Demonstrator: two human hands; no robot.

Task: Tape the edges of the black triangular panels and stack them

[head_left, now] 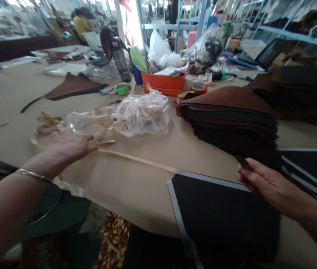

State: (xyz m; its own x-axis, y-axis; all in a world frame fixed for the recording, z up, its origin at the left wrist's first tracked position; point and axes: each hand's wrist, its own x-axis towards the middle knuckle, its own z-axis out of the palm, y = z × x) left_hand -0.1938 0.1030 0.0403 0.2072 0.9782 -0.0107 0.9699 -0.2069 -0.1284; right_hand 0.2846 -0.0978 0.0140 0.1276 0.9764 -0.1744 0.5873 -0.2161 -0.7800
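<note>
A black sheet [222, 216] with grey tape along its edges lies at the table's front edge. My right hand [262, 183] pinches the sheet's far right corner, fingers closed on it. From the sheet's far left corner a tan backing strip [136, 160] stretches leftward to my left hand [68, 145]. That hand is closed on the strip's end, a silver bangle [32, 174] on its wrist. Curled lengths of peeled strip [49, 121] lie just beyond the left hand.
A crumpled clear plastic bag [141, 114] sits mid-table. Stacked brown and black sheets [231, 119] rise at the right, more taped black sheets [312, 168] beside my right hand. An orange box [164, 83], tape rolls and clutter stand at the back. A person sits far behind.
</note>
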